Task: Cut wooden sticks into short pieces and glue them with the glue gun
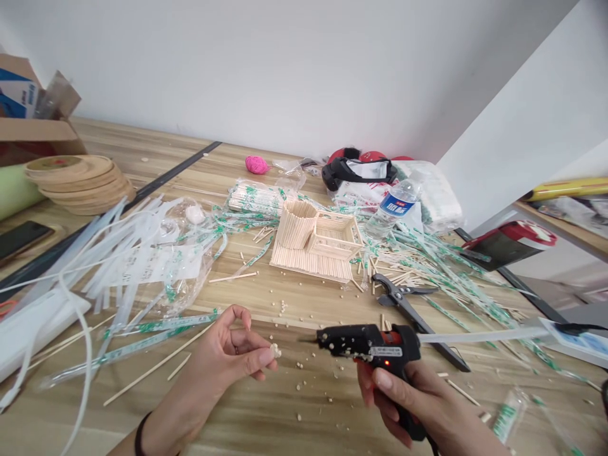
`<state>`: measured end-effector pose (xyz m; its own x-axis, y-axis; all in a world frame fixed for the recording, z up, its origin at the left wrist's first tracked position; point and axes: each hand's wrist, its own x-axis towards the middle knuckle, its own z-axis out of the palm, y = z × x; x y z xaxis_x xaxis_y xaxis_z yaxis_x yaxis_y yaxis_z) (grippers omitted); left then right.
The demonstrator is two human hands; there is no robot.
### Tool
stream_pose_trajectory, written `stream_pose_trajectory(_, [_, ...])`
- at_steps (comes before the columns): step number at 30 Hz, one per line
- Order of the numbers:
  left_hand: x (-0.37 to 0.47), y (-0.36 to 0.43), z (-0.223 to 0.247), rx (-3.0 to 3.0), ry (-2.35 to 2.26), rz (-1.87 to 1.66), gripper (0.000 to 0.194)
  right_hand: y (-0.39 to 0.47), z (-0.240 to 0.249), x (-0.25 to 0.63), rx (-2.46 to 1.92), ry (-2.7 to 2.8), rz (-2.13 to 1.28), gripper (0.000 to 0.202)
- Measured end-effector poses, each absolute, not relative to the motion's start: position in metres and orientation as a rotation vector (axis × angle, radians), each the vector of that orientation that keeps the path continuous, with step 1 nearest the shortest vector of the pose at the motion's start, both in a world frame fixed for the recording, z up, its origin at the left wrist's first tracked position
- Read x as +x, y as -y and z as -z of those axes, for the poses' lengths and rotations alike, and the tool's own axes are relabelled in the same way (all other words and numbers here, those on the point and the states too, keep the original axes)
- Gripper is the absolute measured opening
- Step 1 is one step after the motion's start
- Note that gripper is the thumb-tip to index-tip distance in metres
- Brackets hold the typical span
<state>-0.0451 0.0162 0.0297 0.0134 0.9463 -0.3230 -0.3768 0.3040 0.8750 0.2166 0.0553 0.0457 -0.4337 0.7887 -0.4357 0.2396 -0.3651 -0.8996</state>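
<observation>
My right hand [399, 399] is wrapped round the handle of a black hot glue gun [351, 340], its nozzle pointing left and a small orange light lit. A long translucent glue stick [479, 335] sticks out of its back. Thumb and fingers of my left hand [237, 351] pinch a small cluster of pale wooden bits [275, 349], a short way left of the nozzle. Beyond both hands stands a model made of wooden sticks [327, 269]: a flat base bearing a round stick cup [295, 225] and a low railed box [336, 234].
Small wood crumbs lie scattered between my hands. Black cutters [403, 304] rest right of the model among loose sticks and green-printed wrappers [441, 278]. A water bottle [394, 206] stands behind. Clear glue sticks [128, 253], a white cable [88, 354] and wooden hoops [80, 183] are at left.
</observation>
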Motion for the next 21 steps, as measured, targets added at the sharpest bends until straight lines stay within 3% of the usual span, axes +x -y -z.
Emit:
stream_pose_trajectory(7, [-0.054,-0.016,-0.039,0.637,-1.136,-1.241,0.041,-0.095,-0.023,0.262,-1.866,1.888,-0.609,0.041])
stream_pose_trajectory(14, [-0.052,-0.015,-0.042,0.633,-1.121,-1.251,0.04,-0.113,0.02,0.319,-2.035,2.013,-0.319,0.039])
stream_pose_trajectory(18, [-0.051,-0.015,-0.041,0.639,-1.111,-1.281,0.041,-0.105,0.001,0.29,-1.906,2.076,-0.092,0.043])
stream_pose_trajectory(21, [-0.05,-0.016,-0.04,0.627,-1.113,-1.29,0.042,-0.092,-0.026,0.236,-1.661,2.217,-0.34,0.028])
